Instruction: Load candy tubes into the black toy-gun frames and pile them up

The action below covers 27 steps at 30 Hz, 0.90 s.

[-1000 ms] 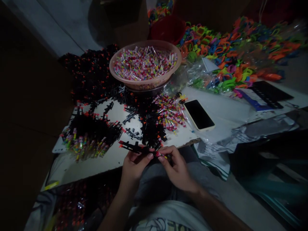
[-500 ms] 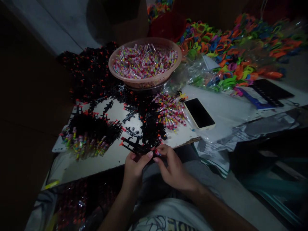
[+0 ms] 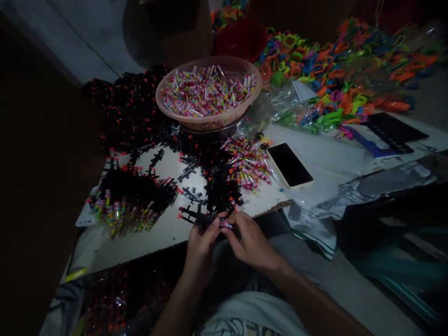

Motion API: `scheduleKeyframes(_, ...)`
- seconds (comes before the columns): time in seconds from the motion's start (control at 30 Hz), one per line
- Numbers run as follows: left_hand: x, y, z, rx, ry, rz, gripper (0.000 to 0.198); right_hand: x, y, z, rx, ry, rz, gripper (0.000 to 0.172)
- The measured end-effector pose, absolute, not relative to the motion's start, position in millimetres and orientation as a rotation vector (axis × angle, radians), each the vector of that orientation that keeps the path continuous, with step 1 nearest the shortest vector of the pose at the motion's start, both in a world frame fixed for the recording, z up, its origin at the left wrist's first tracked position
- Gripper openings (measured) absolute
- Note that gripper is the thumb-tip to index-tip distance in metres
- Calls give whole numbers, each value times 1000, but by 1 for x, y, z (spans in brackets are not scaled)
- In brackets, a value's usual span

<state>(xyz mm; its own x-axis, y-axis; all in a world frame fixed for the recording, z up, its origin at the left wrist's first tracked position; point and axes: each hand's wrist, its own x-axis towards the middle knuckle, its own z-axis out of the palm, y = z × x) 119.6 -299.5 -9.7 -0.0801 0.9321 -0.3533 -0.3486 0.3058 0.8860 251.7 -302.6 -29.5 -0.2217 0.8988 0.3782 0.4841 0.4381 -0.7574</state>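
At the table's front edge my left hand point(image 3: 203, 240) is closed around a black toy gun point(image 3: 191, 215) with an orange tip pointing left. My right hand point(image 3: 247, 238) pinches a small candy tube point(image 3: 226, 225) in pink and white, held against the gun's near end. Whether the two are joined is too dark to tell. Just beyond my hands lies a heap of black toy guns point(image 3: 219, 184), with loose candy tubes point(image 3: 248, 163) to its right. On the left is a stack of toy guns point(image 3: 128, 184) with candy tubes point(image 3: 119, 217) at their near ends.
A pink basket point(image 3: 210, 122) full of candy tubes stands behind, beside a large dark pile of toy guns point(image 3: 131, 102). A phone point(image 3: 290, 164) lies to the right. Colourful plastic pieces point(image 3: 325, 65), clear bags point(image 3: 285, 105) and a red bowl point(image 3: 241, 39) are farther back.
The candy tube in my right hand now sits in line with the toy gun's end. The gun and my left hand have shifted slightly right.
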Motion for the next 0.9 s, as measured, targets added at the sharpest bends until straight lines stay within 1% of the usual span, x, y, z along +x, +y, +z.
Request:
scheduleKeyframes(0.07, 96, -287, -6, 839, 1369, 1194, 40, 254, -299, -32, -1174, -1860, 650, 32)
scheduleKeyframes(0.1, 80, -279, -4, 988, 1497, 1200, 41, 257, -297, -34, -1190, -1849, 647, 41)
scheduleKeyframes(0.13, 61, -270, -1, 1170, 1643, 1185, 41, 260, -295, -36, -1218, -1828, 634, 45)
scheduleKeyframes(0.2, 21, -253, 6, 1532, 2045, 1105, 40, 269, -290, -39, -1274, -1780, 604, 37)
scheduleKeyframes(0.27, -12, -241, 12, 1804, 2344, 857, 47, 277, -286, -42, -1297, -1753, 555, 28)
scheduleKeyframes(0.33, -32, -234, 13, 1950, 2560, 555, 54, 284, -282, -43, -1303, -1750, 489, 24)
scheduleKeyframes(0.4, -35, -233, 8, 2057, 2644, 373, 57, 288, -280, -43, -1326, -1766, 429, 22)
scheduleKeyframes(0.47, -28, -231, -2, 2242, 2535, 330, 52, 291, -278, -44, -1394, -1794, 365, 20)
scheduleKeyframes(0.57, -10, -222, -21, 2548, 2092, 271, 46, 299, -271, -50, -1589, -1836, 213, 23)
scheduleKeyframes(0.63, -1, -212, -31, 2606, 1852, 221, 45, 307, -263, -56, -1722, -1834, 92, 33)
scheduleKeyframes(0.73, 4, -201, -39, 2550, 1732, 217, 47, 319, -250, -65, -1819, -1820, -17, 47)
scheduleKeyframes(0.77, 5, -199, -40, 2526, 1727, 231, 46, 322, -246, -67, -1828, -1827, -29, 47)
scheduleKeyframes(0.83, 4, -198, -41, 2488, 1706, 271, 42, 324, -240, -68, -1832, -1845, -46, 41)
scheduleKeyframes(0.9, 2, -201, -41, 2453, 1649, 334, 32, 323, -236, -67, -1821, -1852, -65, 35)
